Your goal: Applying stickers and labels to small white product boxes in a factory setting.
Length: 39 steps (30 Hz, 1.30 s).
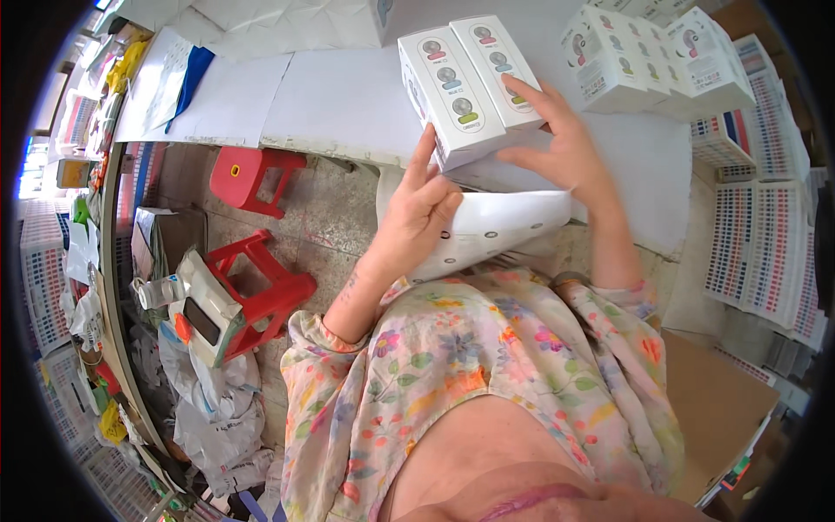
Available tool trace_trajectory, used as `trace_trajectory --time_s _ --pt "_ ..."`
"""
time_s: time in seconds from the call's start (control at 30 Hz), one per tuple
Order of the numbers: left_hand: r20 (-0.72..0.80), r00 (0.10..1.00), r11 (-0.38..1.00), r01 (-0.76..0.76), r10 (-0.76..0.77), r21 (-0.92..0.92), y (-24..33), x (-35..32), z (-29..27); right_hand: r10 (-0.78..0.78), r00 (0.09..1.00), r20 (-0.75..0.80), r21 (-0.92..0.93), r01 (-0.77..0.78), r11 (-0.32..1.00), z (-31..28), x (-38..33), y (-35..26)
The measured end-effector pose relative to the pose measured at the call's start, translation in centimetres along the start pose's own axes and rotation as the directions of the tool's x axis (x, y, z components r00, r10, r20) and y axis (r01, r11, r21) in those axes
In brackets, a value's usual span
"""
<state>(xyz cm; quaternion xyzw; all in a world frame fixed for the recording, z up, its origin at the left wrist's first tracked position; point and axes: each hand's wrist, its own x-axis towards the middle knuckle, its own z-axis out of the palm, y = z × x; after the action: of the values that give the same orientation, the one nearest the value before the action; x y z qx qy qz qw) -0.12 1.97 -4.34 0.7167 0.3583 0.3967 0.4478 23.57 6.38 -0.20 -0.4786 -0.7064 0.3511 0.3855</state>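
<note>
Two white cartons printed with small round fan pictures lie side by side at the table's front edge: a left carton (450, 96) and a right carton (497, 65). My left hand (419, 213) has its fingers curled on the edge of a white plastic bag (504, 217) with small ring prints. Its index finger stretches up to the left carton's near corner. My right hand (565, 139) is spread at the right carton, index finger on its top and thumb by its near end. The bag hangs between my body and the table, its inside hidden.
More white cartons (613, 61) stand at the back right of the white table (339, 96). Printed sheets (757, 252) are stacked on the right. Red stools (239, 178) stand on the left floor, one under a bag with a phone (202, 321). A brown cardboard (713, 400) lies lower right.
</note>
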Motion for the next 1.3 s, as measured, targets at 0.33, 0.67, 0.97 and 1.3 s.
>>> trace_trajectory --time_s 0.33,0.67,0.97,1.3 --pt "0.142 0.944 0.954 -0.298 0.297 -0.014 4.7 6.9 4.6 -0.285 0.923 -0.259 -0.456 0.143 0.878 -9.5 -1.2 -2.4" --pt "0.078 0.835 0.834 -0.530 0.545 -0.155 4.8 22.7 16.5 -0.157 0.937 -0.311 -0.552 -0.044 0.833 -24.2 0.6 0.0" --pt "0.111 0.865 0.870 -0.477 0.490 -0.127 4.8 23.0 16.4 -0.318 0.944 -0.087 -0.996 -0.074 0.051 -26.6 0.9 2.3" --pt "0.340 0.867 0.930 -0.361 0.363 -0.072 5.1 9.9 4.5 -0.344 0.939 -0.006 -0.723 0.234 0.651 -18.6 8.3 -3.6"
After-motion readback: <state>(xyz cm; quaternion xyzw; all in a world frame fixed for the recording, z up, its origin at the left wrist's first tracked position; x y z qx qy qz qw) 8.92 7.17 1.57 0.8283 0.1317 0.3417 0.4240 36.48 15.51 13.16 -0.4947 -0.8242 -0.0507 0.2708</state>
